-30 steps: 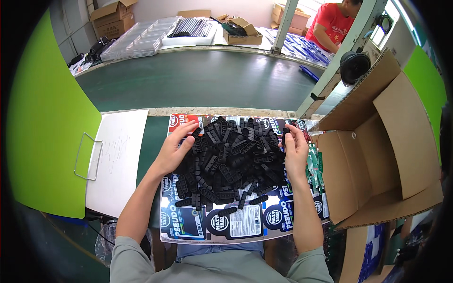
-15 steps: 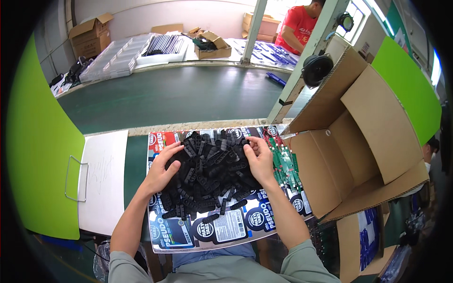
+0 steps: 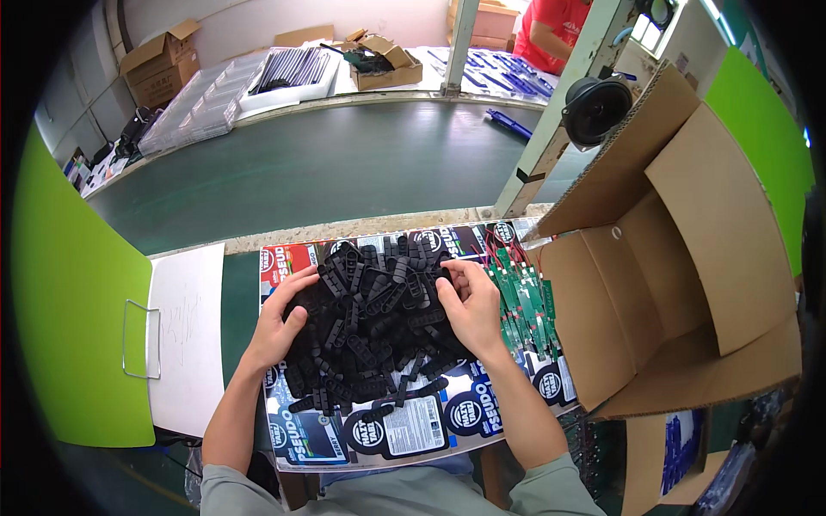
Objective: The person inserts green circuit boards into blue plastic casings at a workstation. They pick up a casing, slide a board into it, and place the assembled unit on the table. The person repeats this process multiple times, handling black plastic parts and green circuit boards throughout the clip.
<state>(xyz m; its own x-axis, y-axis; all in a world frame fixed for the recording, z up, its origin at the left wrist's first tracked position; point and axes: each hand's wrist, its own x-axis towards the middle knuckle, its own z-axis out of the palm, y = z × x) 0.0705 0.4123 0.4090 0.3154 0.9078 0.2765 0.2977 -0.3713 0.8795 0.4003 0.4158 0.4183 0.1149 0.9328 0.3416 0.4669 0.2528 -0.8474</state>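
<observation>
Right hand (image 3: 473,311) shifts inward | faces left hand (image 3: 275,325) across black oblong plastic-piece heap (image 3: 370,320), likely corralling it | left released; right grasp: cannot tell

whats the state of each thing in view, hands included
left hand: open, at the heap's left edge
right hand: half-curled at its right edge, grip unclear
black pieces: loosely heaped
green circuit boards: bunched, red wires attached
large cardboard box: open, flaps spread
small carton: open, dark contents showing
white sheet: written on
</observation>
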